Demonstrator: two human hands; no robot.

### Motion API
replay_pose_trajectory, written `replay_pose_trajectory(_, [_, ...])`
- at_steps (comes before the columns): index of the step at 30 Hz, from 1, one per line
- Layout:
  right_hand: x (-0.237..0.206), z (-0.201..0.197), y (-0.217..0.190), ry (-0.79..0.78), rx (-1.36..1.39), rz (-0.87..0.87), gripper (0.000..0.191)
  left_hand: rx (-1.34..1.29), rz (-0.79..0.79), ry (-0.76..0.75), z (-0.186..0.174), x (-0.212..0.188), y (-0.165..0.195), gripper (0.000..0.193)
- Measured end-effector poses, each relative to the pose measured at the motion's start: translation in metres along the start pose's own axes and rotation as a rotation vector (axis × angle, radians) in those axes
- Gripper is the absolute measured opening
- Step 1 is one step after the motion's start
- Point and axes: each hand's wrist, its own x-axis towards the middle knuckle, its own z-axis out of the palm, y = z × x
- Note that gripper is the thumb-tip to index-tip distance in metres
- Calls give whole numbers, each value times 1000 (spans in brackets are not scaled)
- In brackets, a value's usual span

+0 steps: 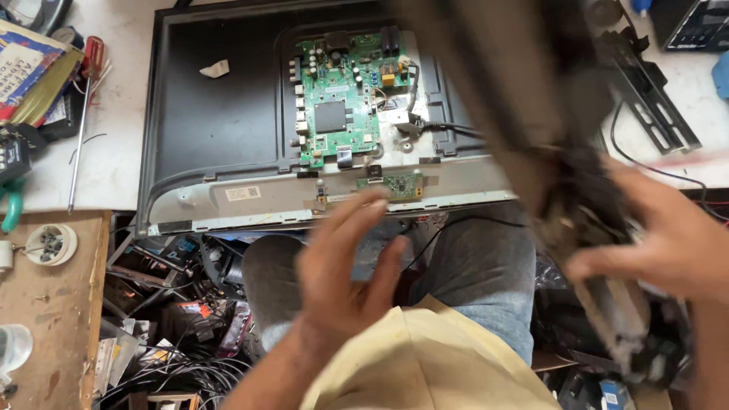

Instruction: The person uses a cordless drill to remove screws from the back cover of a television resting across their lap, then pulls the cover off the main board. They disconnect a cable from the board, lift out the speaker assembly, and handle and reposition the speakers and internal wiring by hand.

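An opened flat television (pixel 220 114) lies back-up on the white bench, its green main circuit board (pixel 338 99) bared near the middle and a small green strip board (pixel 399 182) on the silver lower rail. My left hand (pixel 345 262) hovers open above my lap, fingers spread near the rail. My right hand (pixel 668 235) grips a long dark panel (pixel 524 99), blurred by motion, which slants across the right half of the television.
A red-handled screwdriver (pixel 82 106) and booklets (pixel 26 64) lie left of the television. A round white container (pixel 51 244) sits on a wooden stand. Tangled wires and scrap parts (pixel 175 326) fill the floor. A black metal bracket (pixel 653 99) rests at right.
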Motion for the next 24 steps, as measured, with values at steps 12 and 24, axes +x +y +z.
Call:
replay_pose_trajectory(12, [210, -7, -145, -568, -586, 68, 96, 883, 15, -292, -104, 72, -63, 89])
replay_pose_trajectory(24, [193, -37, -122, 25, -578, -65, 78, 717, 74, -317, -132, 104, -117, 68])
